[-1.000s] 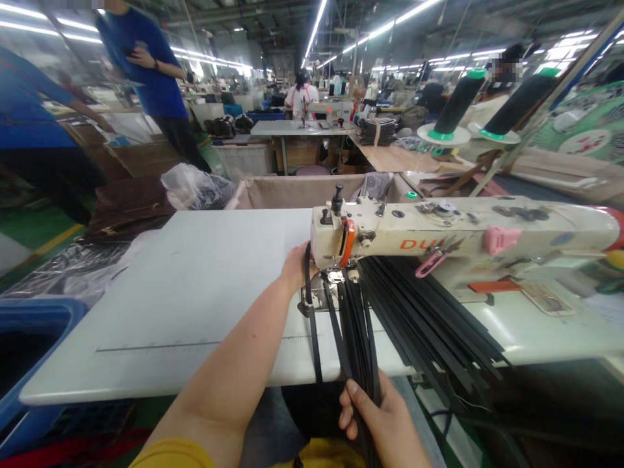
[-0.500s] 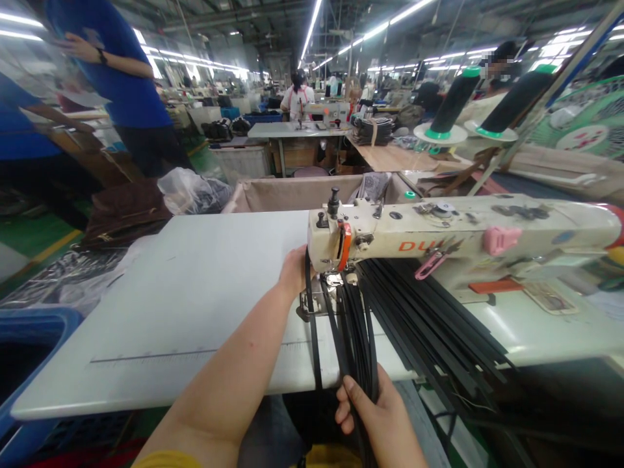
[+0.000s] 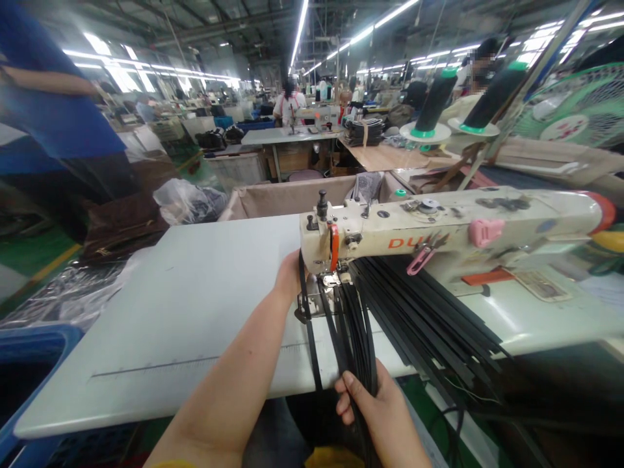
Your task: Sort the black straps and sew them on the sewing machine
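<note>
While lights point(image 3: 299, 32) glow, straps point(image 3: 359, 328) cross the table point(image 3: 214, 286).

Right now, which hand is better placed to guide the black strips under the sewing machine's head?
Probably the left hand: it sits beside the machine head, while the right hand grips the black strips by the near edge of the table.

Black strips point(image 3: 419, 299): smooth, mostly matt, leather-like. Sewing machine point(image 3: 439, 221): cream-painted, semi-gloss, scuffed; bed plate point(image 3: 316, 307) bare shiny metal. Tabletop point(image 3: 219, 279): smooth, pale, glossy at right. Blue bin point(image 3: 41, 335): plastic. Bag point(image 3: 176, 198): clear crinkled plastic.
</note>
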Available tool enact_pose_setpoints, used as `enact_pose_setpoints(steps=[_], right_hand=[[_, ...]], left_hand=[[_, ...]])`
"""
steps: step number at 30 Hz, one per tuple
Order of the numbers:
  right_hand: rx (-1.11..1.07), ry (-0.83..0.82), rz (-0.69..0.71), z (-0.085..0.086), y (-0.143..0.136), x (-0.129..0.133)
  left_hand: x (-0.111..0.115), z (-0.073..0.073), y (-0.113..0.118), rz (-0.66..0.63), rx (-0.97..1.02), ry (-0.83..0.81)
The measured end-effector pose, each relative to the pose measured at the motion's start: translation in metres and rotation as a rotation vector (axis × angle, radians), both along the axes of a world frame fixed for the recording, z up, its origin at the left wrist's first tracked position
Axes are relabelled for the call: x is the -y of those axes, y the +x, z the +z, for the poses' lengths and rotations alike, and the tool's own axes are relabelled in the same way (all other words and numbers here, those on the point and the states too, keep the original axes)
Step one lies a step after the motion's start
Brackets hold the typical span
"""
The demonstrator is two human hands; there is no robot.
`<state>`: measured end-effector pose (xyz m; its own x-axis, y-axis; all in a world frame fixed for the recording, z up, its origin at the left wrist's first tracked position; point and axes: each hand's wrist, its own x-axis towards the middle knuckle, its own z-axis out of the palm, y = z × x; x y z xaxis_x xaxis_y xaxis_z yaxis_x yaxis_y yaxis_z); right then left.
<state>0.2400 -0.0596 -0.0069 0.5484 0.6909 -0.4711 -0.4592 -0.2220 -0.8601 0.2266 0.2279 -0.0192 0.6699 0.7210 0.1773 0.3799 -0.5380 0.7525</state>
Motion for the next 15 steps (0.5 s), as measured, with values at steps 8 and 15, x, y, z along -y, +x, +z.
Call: enact_pose_setpoints(steps=[8,15], right_hand=[[-0.083,-0.01,0.022,0.003,0.004,0.007],[-0.23,-0.048,0.034,-0.007,0.013,0.029]], left_hand=[[0.047,-0.005,-0.033,0.011,0.002,0.164],[0.089,-0.009,-0.062,-0.146,-0.165,0.374]])
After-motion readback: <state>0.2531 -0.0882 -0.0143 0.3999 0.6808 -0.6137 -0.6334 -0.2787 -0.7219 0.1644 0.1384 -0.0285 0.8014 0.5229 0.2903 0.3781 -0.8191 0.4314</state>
